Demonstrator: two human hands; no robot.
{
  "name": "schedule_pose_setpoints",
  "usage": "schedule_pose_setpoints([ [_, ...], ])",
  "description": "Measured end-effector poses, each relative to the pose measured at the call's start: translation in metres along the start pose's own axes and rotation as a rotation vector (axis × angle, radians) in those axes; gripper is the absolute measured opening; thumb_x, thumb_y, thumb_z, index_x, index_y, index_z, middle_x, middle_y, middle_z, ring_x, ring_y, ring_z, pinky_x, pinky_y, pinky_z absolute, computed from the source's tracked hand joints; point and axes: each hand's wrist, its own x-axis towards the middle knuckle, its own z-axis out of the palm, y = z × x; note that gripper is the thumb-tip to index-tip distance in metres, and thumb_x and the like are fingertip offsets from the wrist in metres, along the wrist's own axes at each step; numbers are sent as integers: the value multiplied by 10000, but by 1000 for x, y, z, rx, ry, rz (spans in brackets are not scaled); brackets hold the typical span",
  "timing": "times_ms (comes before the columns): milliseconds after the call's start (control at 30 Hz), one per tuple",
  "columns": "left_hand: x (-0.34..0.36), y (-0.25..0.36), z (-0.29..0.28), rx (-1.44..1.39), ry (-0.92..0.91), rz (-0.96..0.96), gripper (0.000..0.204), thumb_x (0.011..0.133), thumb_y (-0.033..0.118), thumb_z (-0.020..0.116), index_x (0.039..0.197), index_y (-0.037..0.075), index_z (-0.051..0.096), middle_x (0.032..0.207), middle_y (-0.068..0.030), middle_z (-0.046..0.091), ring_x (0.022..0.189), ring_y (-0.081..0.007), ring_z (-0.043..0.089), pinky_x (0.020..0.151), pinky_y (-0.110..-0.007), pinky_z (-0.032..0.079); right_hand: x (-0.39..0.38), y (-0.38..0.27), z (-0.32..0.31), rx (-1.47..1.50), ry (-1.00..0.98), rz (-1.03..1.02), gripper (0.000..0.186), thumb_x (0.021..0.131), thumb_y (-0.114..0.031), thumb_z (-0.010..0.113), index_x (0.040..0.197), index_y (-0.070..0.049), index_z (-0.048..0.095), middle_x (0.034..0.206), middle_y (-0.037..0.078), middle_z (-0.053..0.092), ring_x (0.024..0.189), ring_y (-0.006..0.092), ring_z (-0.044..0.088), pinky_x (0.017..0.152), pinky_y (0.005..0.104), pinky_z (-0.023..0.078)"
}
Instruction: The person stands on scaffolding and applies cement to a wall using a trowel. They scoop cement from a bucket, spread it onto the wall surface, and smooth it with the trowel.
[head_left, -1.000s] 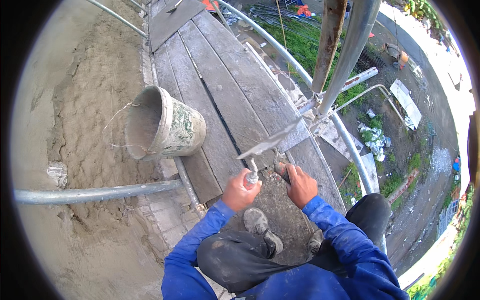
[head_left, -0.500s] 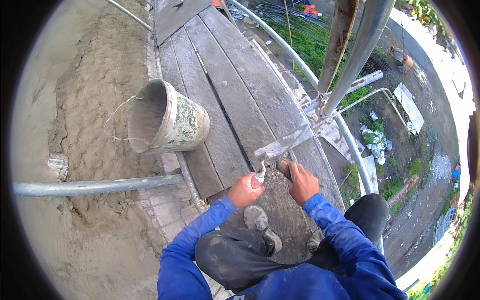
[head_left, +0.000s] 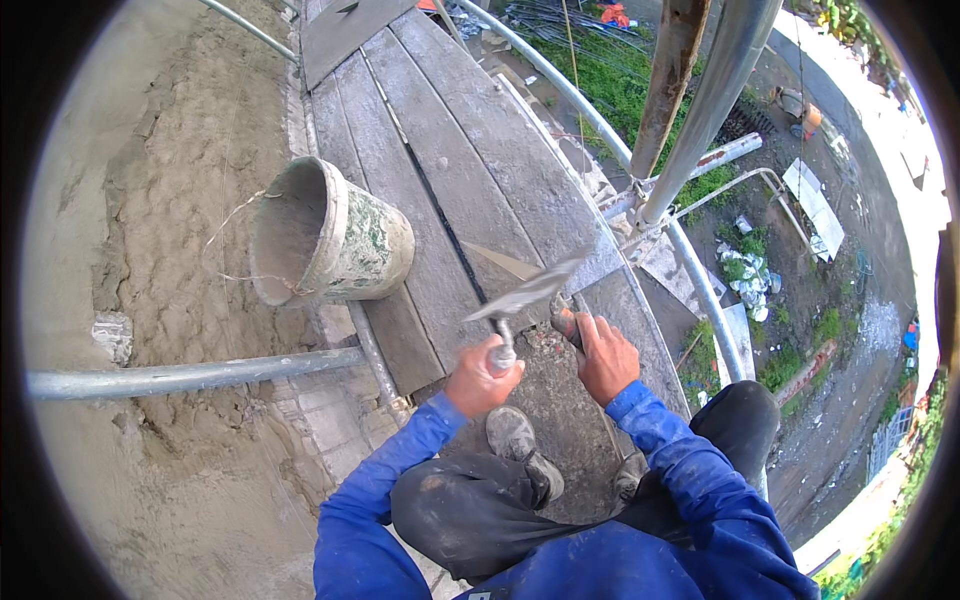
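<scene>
My left hand [head_left: 484, 377] is closed around the handle of a trowel [head_left: 530, 288], whose long metal blade is blurred by motion and tilts up to the right. Wrapped round a dark and reddish tool handle [head_left: 565, 322], my right hand [head_left: 606, 362] rests just to the right of it. A brownish pointed blade [head_left: 503, 262] shows behind the blurred one; whether it belongs to the right-hand tool I cannot tell. Both hands are low in front of me, above my shoes and the planks.
A mortar-smeared bucket [head_left: 372, 245] with a wire handle lies tipped to the left on the planks [head_left: 490, 170]. Wet, rough mortar [head_left: 190, 220] covers the surface at left. Metal scaffold pipes [head_left: 200, 375] cross at left, with uprights [head_left: 715, 110] at right. The ground lies far below.
My left hand has turned its trowel, showing the handle more upright and the blade swung in a blur. My right hand has barely moved. A brownish blade now shows behind.
</scene>
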Motion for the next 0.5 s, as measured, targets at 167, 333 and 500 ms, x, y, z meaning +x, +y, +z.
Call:
schedule_pose_setpoints([
  [167,-2,-8,12,9,50,-21,202,831,143,752,871,23,594,689,-41,596,642,-102,549,623,-306,468,-3,-1,5,17,-6,39,417,843,-86,621,1245,-101,513,988,115,607,883,326,665,697,461,560],
  [333,6,23,-6,-8,21,68,223,815,125,762,899,9,590,710,-98,650,680,-139,652,617,-342,504,7,-15,-18,161,101,158,541,784,-240,716,1229,-9,513,1006,183,576,893,365,633,748,485,523],
  [500,6,18,0,86,31,116,243,809,130,768,928,9,595,732,-135,675,693,-199,707,620,-369,526,8,-2,-7,259,67,224,485,790,-241,732,1166,-22,518,1042,204,588,947,401,629,778,488,517],
])
